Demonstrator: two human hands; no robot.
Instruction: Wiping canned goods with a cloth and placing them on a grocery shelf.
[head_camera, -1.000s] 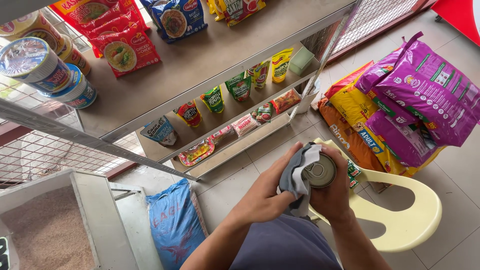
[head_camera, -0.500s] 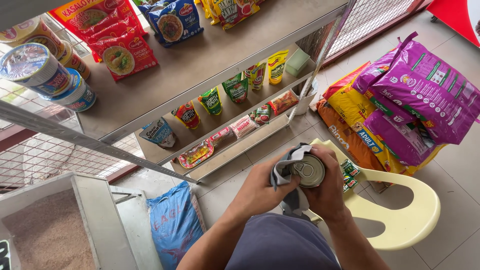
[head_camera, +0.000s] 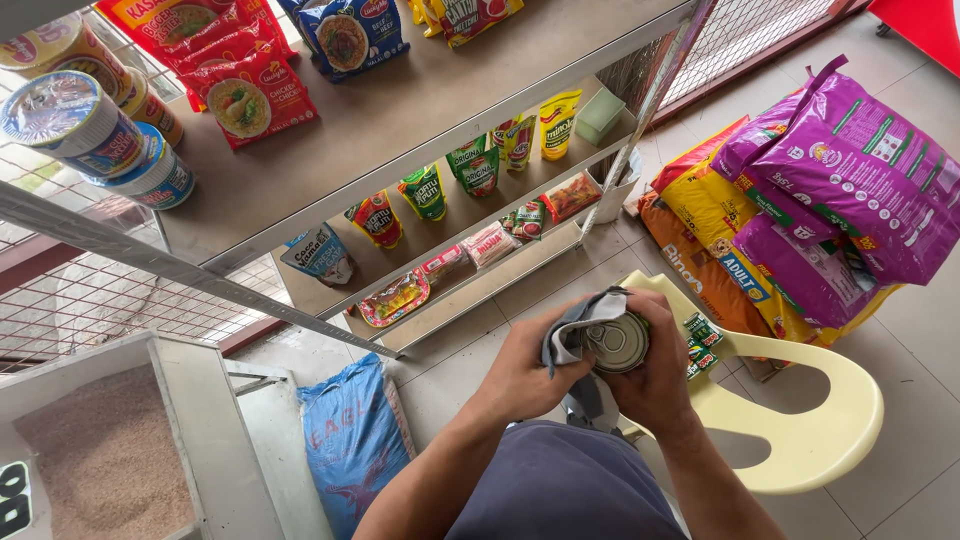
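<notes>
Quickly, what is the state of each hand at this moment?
Left hand: closed on a grey cloth, pressing it against the tin can.
Right hand: closed around the tin can, holding it.

One view only — a head-worn camera looks steeply down past the person's chest, close on both hands. It faces the metal shelving unit (head_camera: 400, 130) ahead and the tiled floor (head_camera: 900, 330) — the yellow plastic chair (head_camera: 800, 430) sits lower right.
</notes>
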